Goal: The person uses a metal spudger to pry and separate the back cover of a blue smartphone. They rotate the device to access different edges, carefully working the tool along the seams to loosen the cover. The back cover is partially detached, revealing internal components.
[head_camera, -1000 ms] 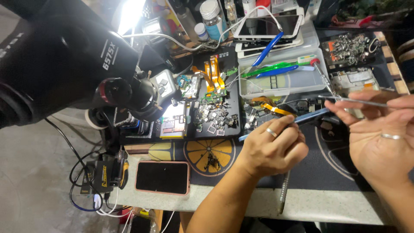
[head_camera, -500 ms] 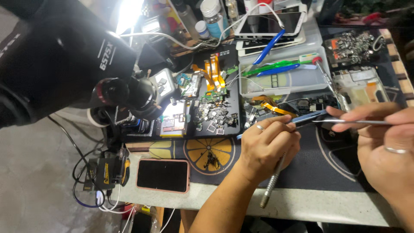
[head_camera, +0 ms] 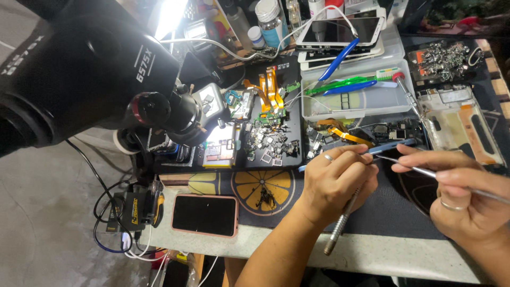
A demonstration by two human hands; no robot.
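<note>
My left hand was curled shut around a thin metal tool, whose ridged handle poked out toward 6 o'clock. My right hand pinched long silver tweezers between thumb and first finger, fingers closed tight on them. The tweezer tip pointed to 9 o'clock and almost met my left fingertips. Whatever tiny piece sat between them was too small for me to tell.

Both hands hovered over the dark mat on the tabletop. At 12 o'clock from them lay a blue phone frame and an open phone shell. At 10 o'clock sat a black tray of little metal bits. A pink-edged phone rested at 9 o'clock, under the big black microscope.

I thought a slip could go badly here — the tweezers were sharp, and one shaky push might poke my left fingers. A tiny part could also spring away and get lost among all the loose bits.
</note>
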